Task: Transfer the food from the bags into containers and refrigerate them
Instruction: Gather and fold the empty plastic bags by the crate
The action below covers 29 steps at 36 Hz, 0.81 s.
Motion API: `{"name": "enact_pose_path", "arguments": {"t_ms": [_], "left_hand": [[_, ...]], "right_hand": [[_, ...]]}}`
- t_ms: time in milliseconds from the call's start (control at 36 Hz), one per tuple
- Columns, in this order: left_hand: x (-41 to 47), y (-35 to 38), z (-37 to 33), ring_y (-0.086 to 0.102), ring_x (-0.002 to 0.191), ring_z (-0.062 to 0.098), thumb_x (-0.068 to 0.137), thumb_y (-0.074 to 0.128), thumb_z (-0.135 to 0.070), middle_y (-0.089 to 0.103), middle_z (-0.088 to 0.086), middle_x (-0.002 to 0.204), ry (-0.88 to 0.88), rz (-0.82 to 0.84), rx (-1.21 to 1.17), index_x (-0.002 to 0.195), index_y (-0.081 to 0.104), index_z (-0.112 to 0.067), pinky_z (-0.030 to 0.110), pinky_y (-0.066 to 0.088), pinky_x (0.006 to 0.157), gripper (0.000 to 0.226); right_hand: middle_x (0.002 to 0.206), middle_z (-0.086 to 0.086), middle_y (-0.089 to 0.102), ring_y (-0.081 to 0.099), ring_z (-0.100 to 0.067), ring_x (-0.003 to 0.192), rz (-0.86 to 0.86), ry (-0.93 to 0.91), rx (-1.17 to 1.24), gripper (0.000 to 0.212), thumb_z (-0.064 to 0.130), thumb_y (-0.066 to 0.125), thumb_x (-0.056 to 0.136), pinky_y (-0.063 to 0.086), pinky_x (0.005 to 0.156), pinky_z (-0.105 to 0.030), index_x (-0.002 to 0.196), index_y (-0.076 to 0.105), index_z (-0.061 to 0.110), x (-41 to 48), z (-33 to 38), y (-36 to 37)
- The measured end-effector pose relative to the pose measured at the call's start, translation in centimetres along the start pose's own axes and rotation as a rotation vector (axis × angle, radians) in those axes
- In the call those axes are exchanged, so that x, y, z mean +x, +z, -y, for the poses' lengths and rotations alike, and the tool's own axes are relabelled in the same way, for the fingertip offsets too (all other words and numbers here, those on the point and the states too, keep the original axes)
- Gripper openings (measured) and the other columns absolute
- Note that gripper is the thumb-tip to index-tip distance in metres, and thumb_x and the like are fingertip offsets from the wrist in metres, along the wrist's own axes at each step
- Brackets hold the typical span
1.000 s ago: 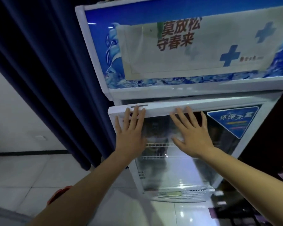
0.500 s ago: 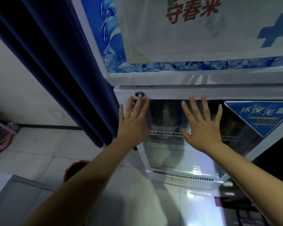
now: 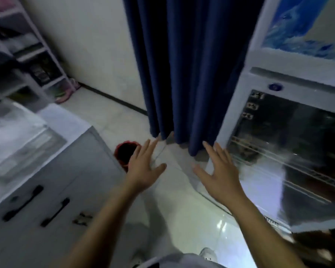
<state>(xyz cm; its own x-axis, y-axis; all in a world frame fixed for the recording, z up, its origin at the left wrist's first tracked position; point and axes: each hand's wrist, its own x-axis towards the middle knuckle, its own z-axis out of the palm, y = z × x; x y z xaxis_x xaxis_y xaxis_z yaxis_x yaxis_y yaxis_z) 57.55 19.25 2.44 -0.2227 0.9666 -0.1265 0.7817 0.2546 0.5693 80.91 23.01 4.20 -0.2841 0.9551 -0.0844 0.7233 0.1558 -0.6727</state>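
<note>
Fingers spread on both hands, holding nothing — the left hand (image 3: 143,171) at centre frame over the pale floor (image 3: 191,219), the right hand (image 3: 219,176) just beside the lower left corner of the fridge (image 3: 290,151). The fridge fills the right side, glass door shut — what's inside is too blurred to tell. A blue curtain (image 3: 191,64) hangs at upper centre, a red bin (image 3: 124,151) stands below it, and grey cupboards (image 3: 52,190) sit lower left.

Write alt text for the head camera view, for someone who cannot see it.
Two empty, open hands, left and right, reach forward above a pale tiled floor, beside a glass-door fridge whose door looks shut. A dark blue curtain hangs behind; grey cabinets stand left.
</note>
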Motion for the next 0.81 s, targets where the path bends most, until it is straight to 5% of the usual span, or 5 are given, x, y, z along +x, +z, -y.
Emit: {"name": "enact_pose_path", "arguments": {"t_ms": [139,361,444,667,806], "left_hand": [[-7.1,-3.8,10.0,0.020,0.150,0.020,0.092,0.064,-0.046,0.018,-0.005,0.166,-0.161,-0.139,-0.107,0.157,0.016,-0.038,0.042,0.023,0.120,0.081],[-14.0,-9.9,22.7,0.017,0.153,0.023,0.092,0.065,-0.042,0.014,-0.012,0.165,-0.369,-0.354,-0.211,0.156,0.018,-0.041,0.052,0.028,0.119,0.080],[-16.2,-11.3,26.6,0.009,0.154,0.018,0.092,0.063,-0.046,0.009,-0.015,0.166,-0.467,-0.396,-0.191,0.155,0.013,-0.047,0.048,0.018,0.123,0.081],[-17.7,-14.8,32.1,0.007,0.154,0.015,0.092,0.067,-0.040,0.011,-0.014,0.166,-0.616,-0.546,-0.345,0.149,0.012,-0.053,0.048,0.021,0.122,0.080],[-15.2,-17.5,34.4,0.009,0.149,0.000,0.092,0.067,-0.036,0.010,-0.027,0.159,-0.644,-0.693,-0.413,0.149,0.017,-0.057,0.036,0.018,0.122,0.078]], "right_hand": [[0.167,0.012,0.002,-0.003,-0.014,0.153,0.202,-0.121,-0.063,0.077,0.066,0.050,0.089,0.010,0.121,-0.044,0.155,0.015,0.046,-0.4,7.0,9.5],[0.165,0.019,0.007,0.000,-0.006,0.152,0.373,-0.308,0.000,0.073,0.064,0.052,0.089,0.013,0.123,-0.051,0.152,0.017,0.052,1.8,19.2,19.9],[0.165,0.021,0.006,-0.002,-0.004,0.151,0.444,-0.336,0.008,0.070,0.061,0.055,0.091,0.014,0.123,-0.051,0.151,0.020,0.052,1.7,22.6,23.5],[0.159,0.030,0.008,0.001,0.001,0.150,0.559,-0.405,0.017,0.062,0.056,0.062,0.088,0.015,0.124,-0.045,0.138,0.025,0.064,4.3,29.1,27.8],[0.161,0.022,0.018,0.012,0.001,0.148,0.567,-0.440,0.048,0.065,0.046,0.067,0.089,0.020,0.122,-0.041,0.146,0.036,0.049,9.1,32.8,30.1]]}}
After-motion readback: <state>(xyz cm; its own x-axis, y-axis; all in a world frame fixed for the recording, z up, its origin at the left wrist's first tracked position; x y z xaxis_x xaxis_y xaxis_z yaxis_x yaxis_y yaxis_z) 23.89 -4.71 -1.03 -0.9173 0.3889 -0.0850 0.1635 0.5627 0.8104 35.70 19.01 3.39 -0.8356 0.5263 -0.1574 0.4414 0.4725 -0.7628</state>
